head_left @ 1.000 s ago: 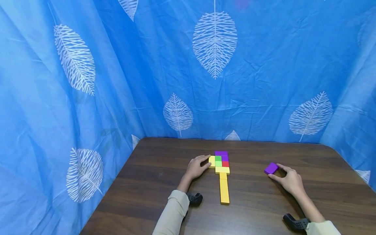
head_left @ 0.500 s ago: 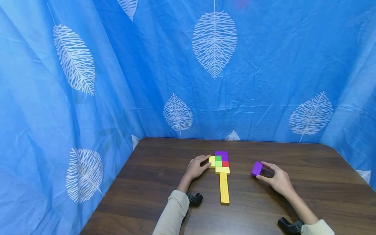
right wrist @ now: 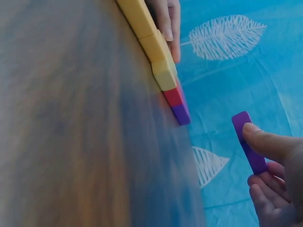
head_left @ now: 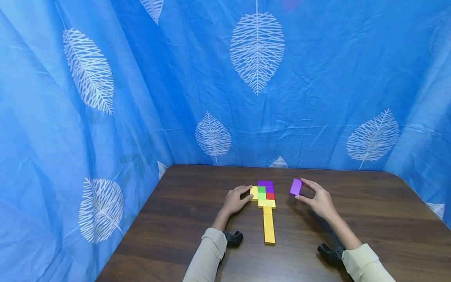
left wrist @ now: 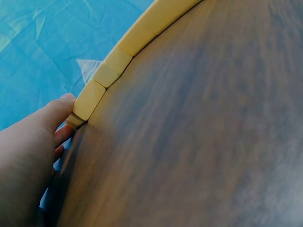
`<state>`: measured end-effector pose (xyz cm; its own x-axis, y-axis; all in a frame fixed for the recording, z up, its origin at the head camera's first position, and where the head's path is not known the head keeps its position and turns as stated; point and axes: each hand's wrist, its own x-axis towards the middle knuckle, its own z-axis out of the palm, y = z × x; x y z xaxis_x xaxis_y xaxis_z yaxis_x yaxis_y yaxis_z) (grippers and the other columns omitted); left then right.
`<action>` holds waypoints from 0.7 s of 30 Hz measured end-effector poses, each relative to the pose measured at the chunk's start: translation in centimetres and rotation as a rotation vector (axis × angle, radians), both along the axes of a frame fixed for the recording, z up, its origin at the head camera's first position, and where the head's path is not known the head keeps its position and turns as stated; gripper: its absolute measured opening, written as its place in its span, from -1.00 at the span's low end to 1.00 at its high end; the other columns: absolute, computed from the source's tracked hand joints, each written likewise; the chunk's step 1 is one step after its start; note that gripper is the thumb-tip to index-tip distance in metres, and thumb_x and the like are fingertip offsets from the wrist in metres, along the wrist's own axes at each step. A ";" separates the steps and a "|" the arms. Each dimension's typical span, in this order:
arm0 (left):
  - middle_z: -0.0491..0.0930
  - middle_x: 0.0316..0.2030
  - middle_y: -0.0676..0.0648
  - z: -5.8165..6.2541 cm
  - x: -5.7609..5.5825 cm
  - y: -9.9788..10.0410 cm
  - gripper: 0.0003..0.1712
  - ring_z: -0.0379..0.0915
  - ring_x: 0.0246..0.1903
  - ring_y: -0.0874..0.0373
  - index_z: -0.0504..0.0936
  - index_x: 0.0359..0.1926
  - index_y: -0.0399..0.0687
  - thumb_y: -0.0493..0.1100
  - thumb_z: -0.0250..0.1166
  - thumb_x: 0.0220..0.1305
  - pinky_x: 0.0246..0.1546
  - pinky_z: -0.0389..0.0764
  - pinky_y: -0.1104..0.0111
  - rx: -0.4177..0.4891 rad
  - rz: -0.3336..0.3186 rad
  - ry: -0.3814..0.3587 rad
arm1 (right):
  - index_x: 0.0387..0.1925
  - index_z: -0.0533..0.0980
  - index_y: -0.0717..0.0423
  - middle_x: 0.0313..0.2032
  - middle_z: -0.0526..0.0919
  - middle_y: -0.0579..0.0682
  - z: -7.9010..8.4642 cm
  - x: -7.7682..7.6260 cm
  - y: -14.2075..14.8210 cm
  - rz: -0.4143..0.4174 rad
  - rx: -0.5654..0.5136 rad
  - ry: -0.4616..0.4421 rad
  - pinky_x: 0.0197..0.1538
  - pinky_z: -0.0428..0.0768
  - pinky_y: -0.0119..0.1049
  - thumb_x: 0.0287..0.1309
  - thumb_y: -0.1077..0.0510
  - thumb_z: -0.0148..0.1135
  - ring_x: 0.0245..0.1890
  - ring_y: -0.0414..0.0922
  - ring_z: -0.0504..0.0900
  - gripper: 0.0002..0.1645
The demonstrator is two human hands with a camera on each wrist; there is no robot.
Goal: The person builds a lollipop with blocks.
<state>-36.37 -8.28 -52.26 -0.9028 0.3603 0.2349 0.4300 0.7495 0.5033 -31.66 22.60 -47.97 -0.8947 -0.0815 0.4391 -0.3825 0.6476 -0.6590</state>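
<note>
My right hand (head_left: 321, 200) pinches a purple block (head_left: 296, 187) between thumb and fingers, raised above the table, a short way right of a flat arrangement of blocks. The right wrist view shows this purple block (right wrist: 255, 160) tilted, with the thumb on its face. At the arrangement's left edge, my left hand (head_left: 233, 201) holds a pale yellow block (head_left: 254, 193) with thumb and index finger. Beside it are a green piece (head_left: 262, 193), a red block (head_left: 269, 196) and purple pieces (head_left: 265, 183). Below them lie a crosswise yellow block (head_left: 266, 203) and a yellow strip (head_left: 269, 229).
The blocks lie on a dark wooden table (head_left: 190, 213). Behind it and along its left and right sides hangs a blue curtain (head_left: 310, 78) with white leaf prints. Black wrist devices (head_left: 331, 252) sit on both wrists, near the tabletop.
My right hand has carried the purple block leftward and away from me, closer to the arrangement, turning it more upright. The left hand and the laid blocks stay put.
</note>
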 end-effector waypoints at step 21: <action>0.41 0.18 0.01 0.1 -0.1 0.1 -0.43 0.24 0.21 0.13 0.38 0.28 0.16 0.20 0.03 0.31 0.19 0.22 0.10 -0.026 0.003 -0.002 | 0.18 0.35 0.34 0.12 0.38 0.36 -2.1 -3.3 -2.9 0.183 0.101 -0.217 0.10 0.35 0.12 -0.06 0.18 0.41 0.07 0.27 0.41 -0.24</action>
